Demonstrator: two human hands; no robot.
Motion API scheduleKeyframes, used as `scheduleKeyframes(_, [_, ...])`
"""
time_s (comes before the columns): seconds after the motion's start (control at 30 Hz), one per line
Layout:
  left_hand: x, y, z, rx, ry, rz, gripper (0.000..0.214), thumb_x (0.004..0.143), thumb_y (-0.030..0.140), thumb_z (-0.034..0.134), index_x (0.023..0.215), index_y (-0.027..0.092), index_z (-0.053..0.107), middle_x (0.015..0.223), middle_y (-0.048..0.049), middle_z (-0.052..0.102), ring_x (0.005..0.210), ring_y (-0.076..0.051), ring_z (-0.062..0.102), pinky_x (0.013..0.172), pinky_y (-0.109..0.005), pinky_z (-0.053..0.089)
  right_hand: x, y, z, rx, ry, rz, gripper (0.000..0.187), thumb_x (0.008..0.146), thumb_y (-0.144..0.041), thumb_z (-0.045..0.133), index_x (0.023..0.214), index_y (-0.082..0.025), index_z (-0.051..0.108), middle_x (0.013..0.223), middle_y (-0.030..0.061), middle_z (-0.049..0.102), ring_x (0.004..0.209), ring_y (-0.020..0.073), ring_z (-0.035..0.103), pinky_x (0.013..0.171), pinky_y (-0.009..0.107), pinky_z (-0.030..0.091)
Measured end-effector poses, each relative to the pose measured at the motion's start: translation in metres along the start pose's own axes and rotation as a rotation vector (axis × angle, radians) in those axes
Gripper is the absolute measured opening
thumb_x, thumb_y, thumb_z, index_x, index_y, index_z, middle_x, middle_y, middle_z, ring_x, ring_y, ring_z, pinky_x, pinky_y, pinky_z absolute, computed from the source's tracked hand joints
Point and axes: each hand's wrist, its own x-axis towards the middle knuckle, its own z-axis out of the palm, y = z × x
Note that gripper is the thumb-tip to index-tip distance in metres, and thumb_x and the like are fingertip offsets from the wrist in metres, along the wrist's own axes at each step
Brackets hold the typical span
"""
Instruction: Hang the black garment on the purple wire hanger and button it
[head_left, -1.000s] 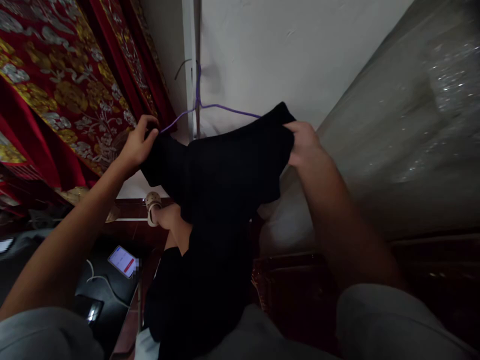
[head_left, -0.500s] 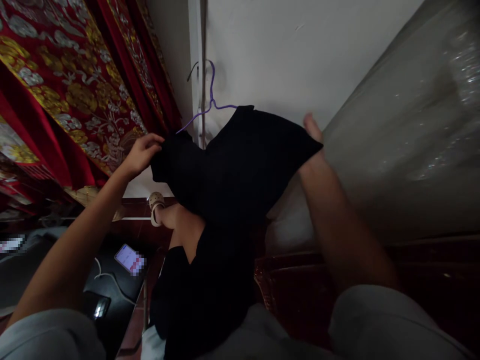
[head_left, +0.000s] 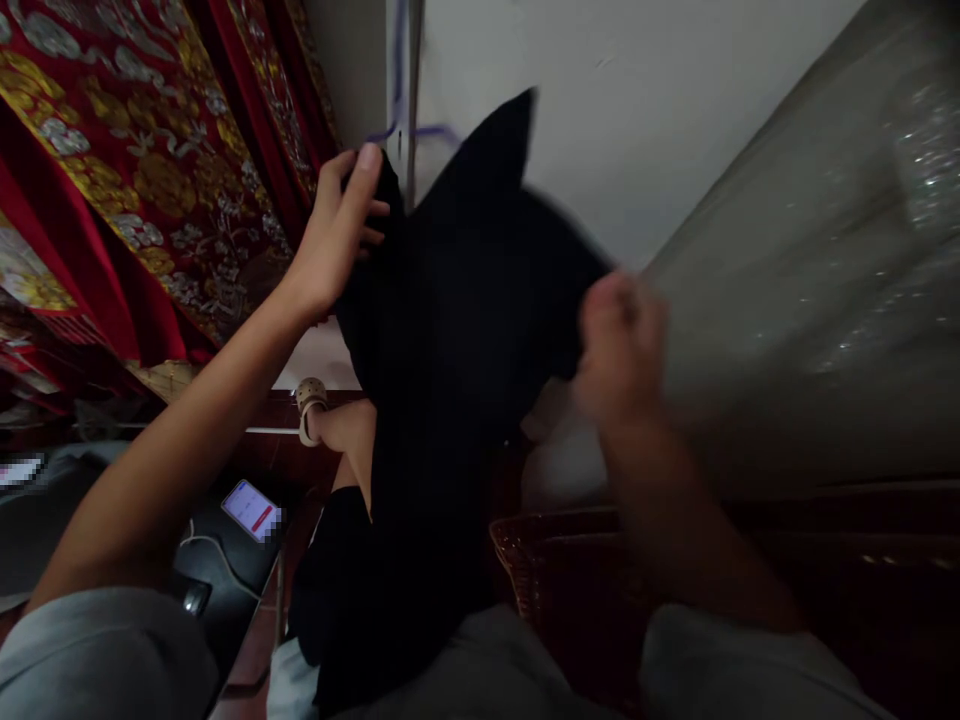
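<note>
A black shirt point(head_left: 465, 270) hangs between my hands in front of the pale wall, its lower part merging with dark clothing on my lap. My left hand point(head_left: 334, 225) grips the shirt's left shoulder near the neckline, thumb up and some fingertips showing against the cloth. On the right, my right hand point(head_left: 622, 345) is closed round the sleeve end, slightly blurred. A purple wire hanger point(head_left: 398, 80) rises above the neckline, its arms partly hidden by the cloth. One pointed flap of the shirt stands up near the middle.
Red curtains point(head_left: 150, 170) with gold and silver embroidery hang at left. A lit phone point(head_left: 251, 508) and a cable point(head_left: 225, 562) lie on a black seat point(head_left: 244, 585). Clear plastic wrapping point(head_left: 810, 290) covers something large at right. Dark red glossy wood point(head_left: 570, 570) is below.
My left hand has moved up and right along the shirt's shoulder. My right hand, earlier behind the sleeve, has closed on it. The shirt and hanger have risen, and a flap now points up.
</note>
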Motion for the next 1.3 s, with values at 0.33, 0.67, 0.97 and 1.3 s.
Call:
scheduleKeyframes(0.33, [-0.098, -0.028, -0.073, 0.074, -0.422, -0.035, 0.047, 0.084, 0.023, 0.067, 0.131, 0.027, 0.062, 0.116, -0.0108, 0.078, 0.079, -0.025, 0.080, 0.073, -0.043, 0.068, -0.007, 0.009, 0.032, -0.019, -0.445, -0.499, 0.018, 0.102, -0.031, 0.060, 0.112, -0.027, 0.074, 0.109, 0.0045, 0.077, 0.105, 0.0211, 0.073, 0.096, 0.040, 0.059])
scheduleKeyframes(0.67, [-0.076, -0.011, -0.102, 0.150, -0.095, 0.080, 0.031, 0.080, 0.023, 0.068, 0.111, 0.026, 0.072, 0.085, -0.0033, 0.079, 0.082, -0.026, 0.077, 0.078, -0.048, 0.068, 0.017, 0.043, 0.033, 0.302, -0.564, 0.233, 0.038, 0.095, -0.060, 0.065, 0.098, -0.024, 0.057, 0.055, -0.0092, 0.054, 0.035, 0.0088, 0.050, 0.038, 0.022, 0.039])
scheduleKeyframes(0.97, [-0.047, -0.039, -0.083, 0.455, 0.300, 0.422, 0.028, 0.095, 0.022, 0.063, 0.123, 0.024, 0.064, 0.115, -0.0025, 0.071, 0.108, -0.025, 0.066, 0.105, -0.052, 0.054, 0.052, 0.042, 0.018, 0.261, -0.304, 0.369, 0.052, 0.075, -0.069, 0.080, 0.068, -0.023, 0.056, 0.055, -0.0022, 0.051, 0.048, 0.0121, 0.049, 0.041, 0.027, 0.040])
scheduleKeyframes(1.3, [-0.101, -0.079, -0.039, 0.762, 0.107, 0.546, 0.041, 0.101, 0.037, 0.051, 0.140, 0.027, 0.060, 0.105, -0.0100, 0.066, 0.099, -0.029, 0.064, 0.095, -0.048, 0.050, 0.119, 0.085, 0.006, 0.417, 0.109, 0.434, 0.044, 0.076, -0.066, 0.069, 0.072, -0.029, 0.046, 0.060, -0.0014, 0.044, 0.068, 0.0206, 0.053, 0.069, 0.040, 0.053])
